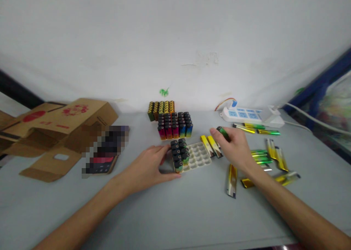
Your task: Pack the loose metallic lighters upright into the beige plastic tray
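A white tray (202, 157) with round wells lies in the middle of the table. Several lighters (178, 157) with black tops stand upright in its left part; the wells to their right hold nothing. My left hand (149, 166) grips the left end, thumb at the front corner and fingers at the back, against the standing lighters. Raised above the table to the right of the tray, my right hand (233, 144) is closed around a green lighter (223, 133), its end showing past the fingers. Two yellow lighters (210, 146) lie flat between the tray and my right hand.
Upright blocks of pink and blue lighters (175, 127) and gold-topped ones (161, 109) stand behind the tray. Loose gold and green lighters (231, 181) lie at right, below a power strip (241, 114). An open cardboard box (74, 122) and a partly blurred phone (105, 166) are at left.
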